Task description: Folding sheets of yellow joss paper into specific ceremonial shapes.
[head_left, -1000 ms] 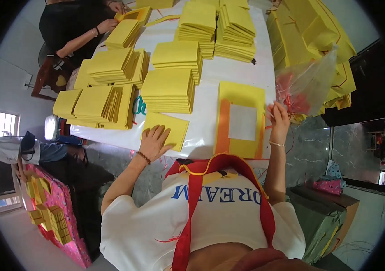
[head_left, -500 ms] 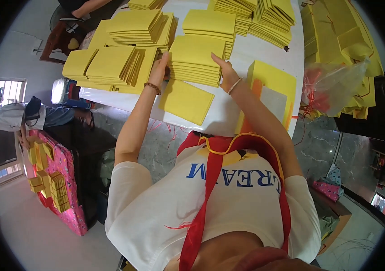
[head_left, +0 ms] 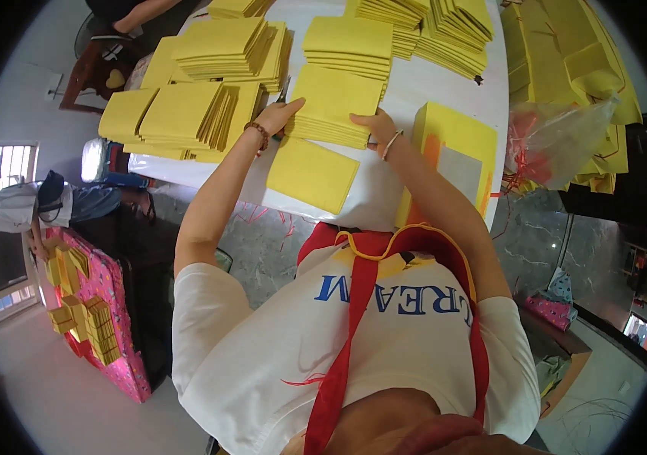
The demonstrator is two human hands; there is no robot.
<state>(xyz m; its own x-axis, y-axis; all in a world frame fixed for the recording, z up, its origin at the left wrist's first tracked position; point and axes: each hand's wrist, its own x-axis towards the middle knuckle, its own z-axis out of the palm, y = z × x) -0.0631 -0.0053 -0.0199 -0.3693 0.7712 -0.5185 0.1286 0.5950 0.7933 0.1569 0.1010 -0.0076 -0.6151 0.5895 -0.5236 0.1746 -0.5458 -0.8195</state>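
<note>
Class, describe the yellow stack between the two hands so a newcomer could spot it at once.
Find the white table, then the flat yellow piece near its closest edge. Just beyond that piece is the yellow stack; unlike the neighbouring stacks, it has the left hand and right hand on opposite sides.

Your stack of folded rectangular sheets (head_left: 339, 87) is plain yellow, the smooth flat tabletop (head_left: 418, 85) white. Your white short-sleeved cloth shirt (head_left: 407, 349) bears blue lettering (head_left: 414, 299); your red fabric apron (head_left: 361, 296) has yellow edging (head_left: 413, 225). The pink cloth (head_left: 126, 334) looks patterned, possibly floral, though too small to tell.
</note>
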